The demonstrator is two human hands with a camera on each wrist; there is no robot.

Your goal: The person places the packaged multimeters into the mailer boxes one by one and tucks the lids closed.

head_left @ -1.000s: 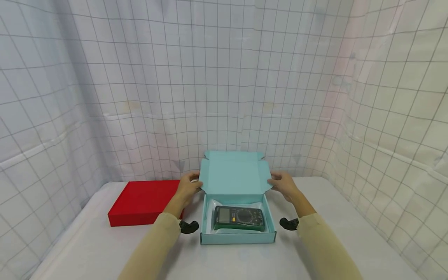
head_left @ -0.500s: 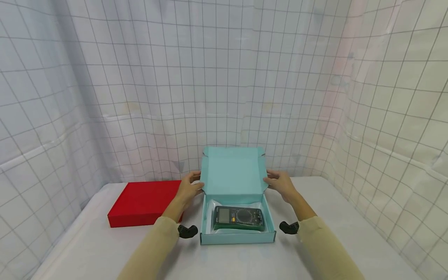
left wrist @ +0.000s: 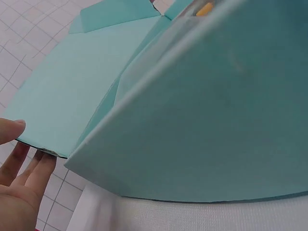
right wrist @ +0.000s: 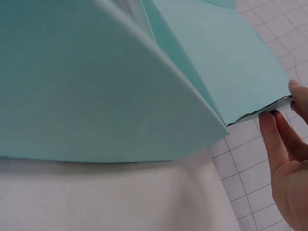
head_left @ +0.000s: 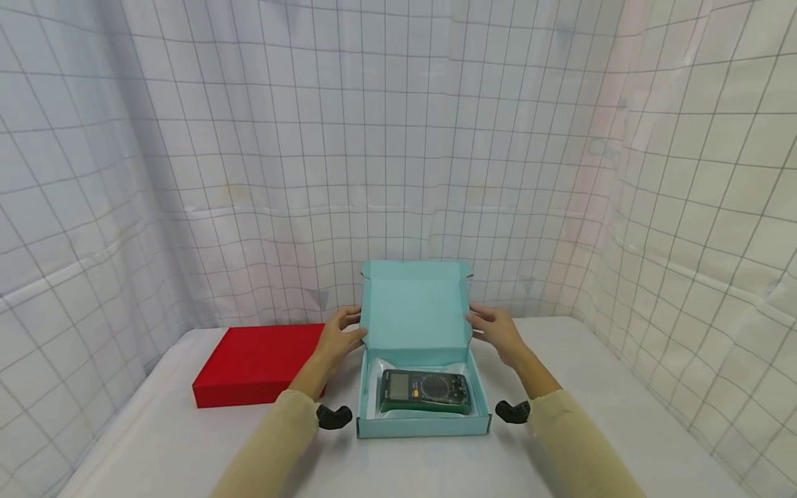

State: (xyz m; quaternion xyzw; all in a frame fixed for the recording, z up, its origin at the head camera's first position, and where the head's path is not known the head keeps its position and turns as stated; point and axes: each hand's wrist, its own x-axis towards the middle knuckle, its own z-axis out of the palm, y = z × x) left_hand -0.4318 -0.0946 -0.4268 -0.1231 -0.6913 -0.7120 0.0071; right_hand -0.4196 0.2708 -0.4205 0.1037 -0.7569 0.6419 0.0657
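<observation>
A light teal cardboard box stands on the table with its lid raised at the back. Inside it lies a multimeter, dark-faced with a green body, in clear plastic wrap. At the lid's left side my left hand pinches the side flap; in the left wrist view the thumb is over its edge and the fingers are underneath. My right hand pinches the opposite flap, and the right wrist view shows its fingers below the lid's edge.
To the left, close by my left forearm, a flat red box sits on the white-covered table. A white gridded curtain hangs behind and on both sides. Each wrist wears a black device.
Both hands have drawn inward, turning the lid's side flaps in so that the lid looks narrower. The lid has risen slightly. Multimeter and red box stay in place.
</observation>
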